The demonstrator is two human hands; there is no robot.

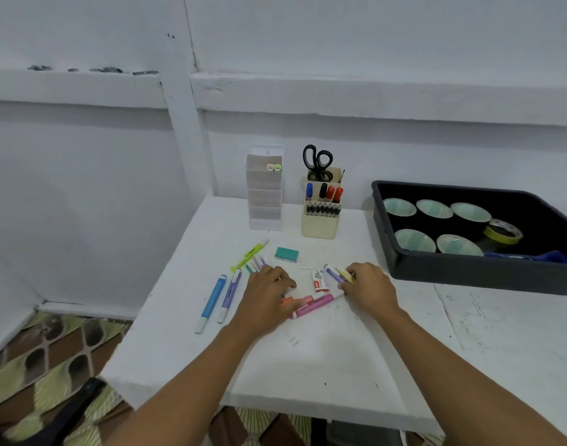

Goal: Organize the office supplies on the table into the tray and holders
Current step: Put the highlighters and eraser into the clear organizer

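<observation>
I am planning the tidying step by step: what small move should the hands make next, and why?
Probably the right hand should grip the purple and yellow highlighters it touches and lift them; the white holder already has two highlighters, and many lie loose.

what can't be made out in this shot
Head view only:
- The left hand covers some highlighters; their count and the grip are unclear.
- The right hand covers the purple pen ends; grip unclear.
- The black tray is cut off by the right edge; its front wall hides most of a blue item.
- The small white box: print too small.
- The white holder: lower tiers too pale.
</observation>
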